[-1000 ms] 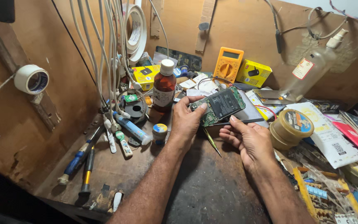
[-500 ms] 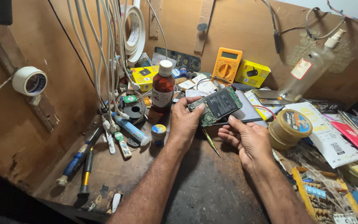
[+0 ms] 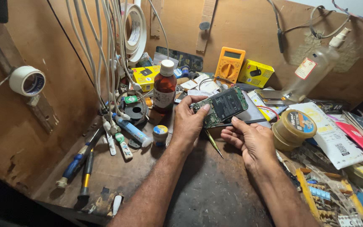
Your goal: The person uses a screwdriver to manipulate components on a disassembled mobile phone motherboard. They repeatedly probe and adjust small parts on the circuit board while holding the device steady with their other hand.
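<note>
Centrally, above the cluttered wooden surface [image 3: 206, 197], the left hand [image 3: 188, 124] holds one opened phone [image 3: 221, 105], its green circuit board and dark battery facing up; thumb and fingers [image 3: 202, 110] are closed on its left end. The right hand [image 3: 251, 141] sits just beside the phone's lower right edge, fingers loosely curled, pinching a thin dark tool [image 3: 248, 122] that lies against the phone's edge.

Packages: one brown bottle [image 3: 164, 86] with white cap and pale label stands upright left of the phone. Two yellow boxes rest against the back wall, one [image 3: 145, 77] behind the bottle, one [image 3: 256, 72] right of the orange multimeter [image 3: 229, 64]. One clear bottle [image 3: 316, 69] with a white-and-red label leans at far right. One round tin [image 3: 294, 126] with a dark label sits right of the right hand. One tape roll [image 3: 27, 80] hangs on the left wall.
</note>
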